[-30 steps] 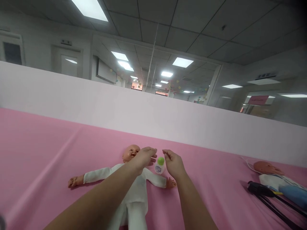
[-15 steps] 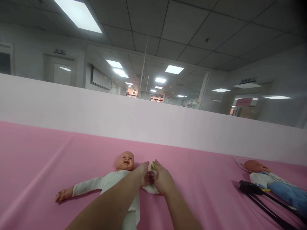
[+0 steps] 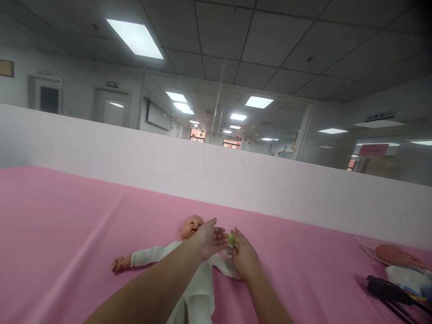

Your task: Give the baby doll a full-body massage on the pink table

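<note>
A doll in white clothes lies face up on the pink cover, its arms out to the sides. My left hand is open over the doll's chest and shoulder area, palm turned toward my right, fingers apart. Facing it is my right hand, its thumb and fingers apart in a loose curve. Between the hands shows a small clear bottle with a green cap, partly hidden by my right fingers. The doll's hand on that side is covered by my right hand.
A second doll lies at the far right, with a black rubber bulb and tubing before it. The pink cover runs up to a low white partition, with glass above it.
My hands came together over the bottle, then parted slightly, the left palm turning toward the right hand. The bottle stays in the same place beside the doll. The camera view shifted.
</note>
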{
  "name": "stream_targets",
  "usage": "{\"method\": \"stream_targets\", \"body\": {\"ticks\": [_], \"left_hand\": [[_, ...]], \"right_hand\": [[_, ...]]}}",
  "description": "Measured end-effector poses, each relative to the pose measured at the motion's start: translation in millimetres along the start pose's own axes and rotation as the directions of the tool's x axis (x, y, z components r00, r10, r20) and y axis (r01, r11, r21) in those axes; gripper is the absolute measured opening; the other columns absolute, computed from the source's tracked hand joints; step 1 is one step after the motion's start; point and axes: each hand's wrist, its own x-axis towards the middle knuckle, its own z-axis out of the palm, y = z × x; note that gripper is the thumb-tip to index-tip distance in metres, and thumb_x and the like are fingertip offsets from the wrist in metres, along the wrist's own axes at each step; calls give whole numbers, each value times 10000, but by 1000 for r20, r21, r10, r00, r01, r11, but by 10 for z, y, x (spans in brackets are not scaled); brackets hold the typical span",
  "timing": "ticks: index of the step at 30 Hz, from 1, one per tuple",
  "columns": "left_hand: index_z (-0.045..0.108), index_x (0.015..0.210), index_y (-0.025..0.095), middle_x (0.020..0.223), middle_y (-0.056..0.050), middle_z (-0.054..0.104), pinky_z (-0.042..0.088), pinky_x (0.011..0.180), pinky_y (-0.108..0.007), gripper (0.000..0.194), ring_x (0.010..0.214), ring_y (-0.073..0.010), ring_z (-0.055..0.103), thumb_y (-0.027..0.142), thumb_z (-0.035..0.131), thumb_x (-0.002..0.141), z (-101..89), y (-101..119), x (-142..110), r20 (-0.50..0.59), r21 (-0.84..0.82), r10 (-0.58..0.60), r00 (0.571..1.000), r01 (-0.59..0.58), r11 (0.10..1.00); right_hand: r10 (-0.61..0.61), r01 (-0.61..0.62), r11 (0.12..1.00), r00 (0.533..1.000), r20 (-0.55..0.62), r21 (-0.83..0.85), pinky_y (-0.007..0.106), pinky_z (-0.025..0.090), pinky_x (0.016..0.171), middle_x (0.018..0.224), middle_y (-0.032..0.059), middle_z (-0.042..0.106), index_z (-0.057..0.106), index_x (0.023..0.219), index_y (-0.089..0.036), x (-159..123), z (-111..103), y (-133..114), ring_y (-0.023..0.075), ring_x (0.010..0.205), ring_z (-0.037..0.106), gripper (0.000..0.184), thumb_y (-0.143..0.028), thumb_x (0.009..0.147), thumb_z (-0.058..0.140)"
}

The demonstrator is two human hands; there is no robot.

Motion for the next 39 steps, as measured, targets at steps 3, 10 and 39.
{"method": "stream_targets", "body": {"ticks": [3,10,39], "left_hand": [[652,1118,43,972,-200,734,622,869,-374,479,848,-263,755,489,500,1034,-117,84,-458,0,-77,55,998,-55,995],[710,1157,111,1154,-188,756,582,974,-367,462,1102,-292,735,484,467,1036,-509,-128,-1410,-57,-215,199,978,-206,955],[576,1359,131,1208,-199,741,605,958,-474,611,1126,-357,738,598,534,967,-661,-684,-1969,-91,-515,-47,995,-7,857]], "right_hand": [[-101,104,994,992,-75,36,469,376,1251,1615,108,467,544,1501,-109,-173,-145,-420,259,1510,426,555,-235,982,394],[-541,525,838,833,111,145,580,230,1299,1711,47,268,271,1648,-245,-946,-344,-1662,297,1597,226,662,-395,1035,473],[-497,448,867,815,299,219,578,119,1307,1711,123,178,167,1662,-167,-1824,-202,-2028,362,1597,142,1027,-724,909,589]]}}
